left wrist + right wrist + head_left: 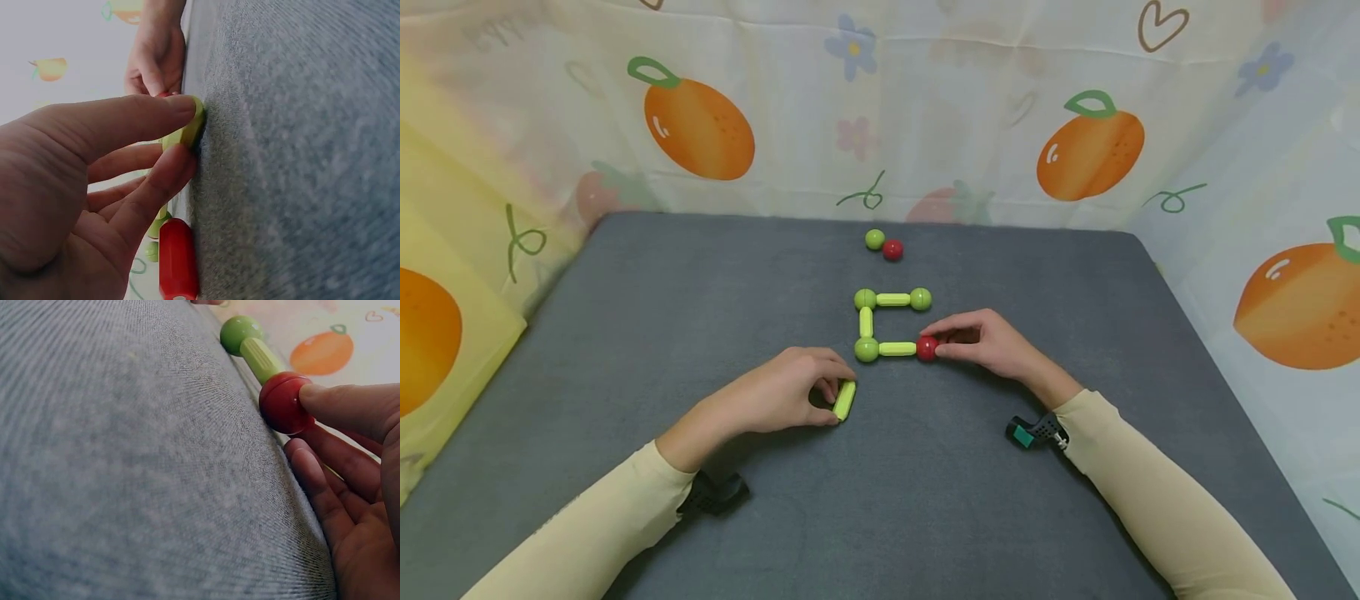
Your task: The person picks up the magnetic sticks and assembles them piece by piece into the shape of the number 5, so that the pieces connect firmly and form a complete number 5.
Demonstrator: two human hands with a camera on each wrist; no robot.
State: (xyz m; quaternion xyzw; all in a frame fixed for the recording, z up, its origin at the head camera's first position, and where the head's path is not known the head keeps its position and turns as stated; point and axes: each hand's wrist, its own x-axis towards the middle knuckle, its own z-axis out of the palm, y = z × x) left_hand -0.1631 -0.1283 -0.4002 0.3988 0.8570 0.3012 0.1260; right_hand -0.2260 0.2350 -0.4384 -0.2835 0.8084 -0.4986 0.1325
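Observation:
My left hand [778, 390] pinches a loose yellow-green stick [845, 401] between thumb and fingers, just above or on the table. A red stick [178, 259] lies near that hand in the left wrist view; the hand hides it from the head view. With thumb and fingertips, my right hand [992, 343] holds a red ball [927, 348]. That ball caps a yellow-green stick [897, 349] joined to a green ball [867, 349]. From there an upright-lying stick [866, 322], a second green ball [865, 299], another stick [892, 299] and a green end ball [921, 299] form an open-sided square.
Behind the joined shape, a loose green ball [875, 239] and a loose red ball [892, 249] lie side by side. The grey table [625, 333] ends at a printed curtain [880, 108]. Dark wrist straps [1036, 432] hang under both sleeves.

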